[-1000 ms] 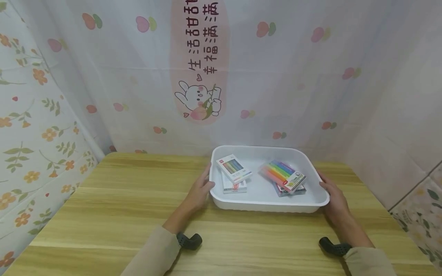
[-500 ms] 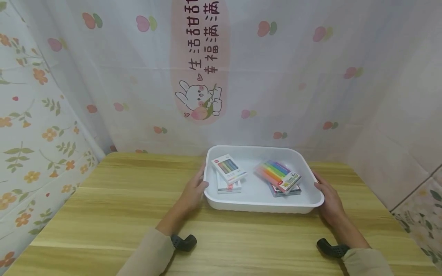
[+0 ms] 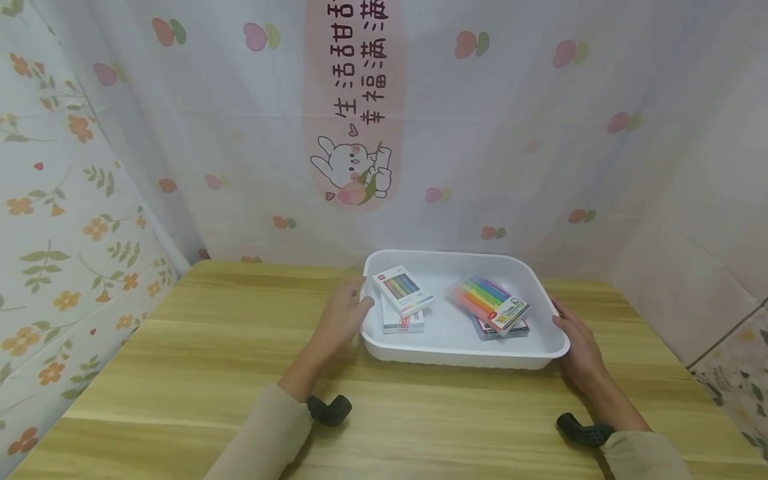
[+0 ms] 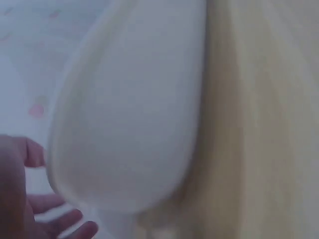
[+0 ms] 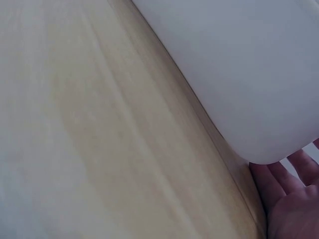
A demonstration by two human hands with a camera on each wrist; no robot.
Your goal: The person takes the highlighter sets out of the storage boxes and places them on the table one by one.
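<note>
A white plastic tray (image 3: 456, 359) stands at the back of the table. My left hand (image 3: 343, 312) is at its left rim with spread fingers. In the left wrist view, the thumb and fingertips (image 4: 70, 219) lie beside the tray's outer wall without gripping it. My right hand (image 3: 581, 350) holds the tray's right front corner, thumb at the rim and fingers along the outer wall. Inside at left, a white box with coloured sticks pictured (image 3: 403, 291) lies across another white box (image 3: 403, 324). At right, a clear pack of rainbow-coloured sticks (image 3: 489, 303) overlaps a second pack (image 3: 503, 331).
The wood-grain tabletop (image 3: 210, 360) extends left and in front of the tray. A white curtain with fruit prints (image 3: 480, 147) hangs right behind it, and a floral curtain (image 3: 72, 253) borders the left side. Black straps with stubs (image 3: 330, 410) are worn at both wrists.
The tray first slid slightly left with both hands on it. Since then my left hand has loosened and risen a little at the rim, while the right hand stays. The view shifted slightly.
</note>
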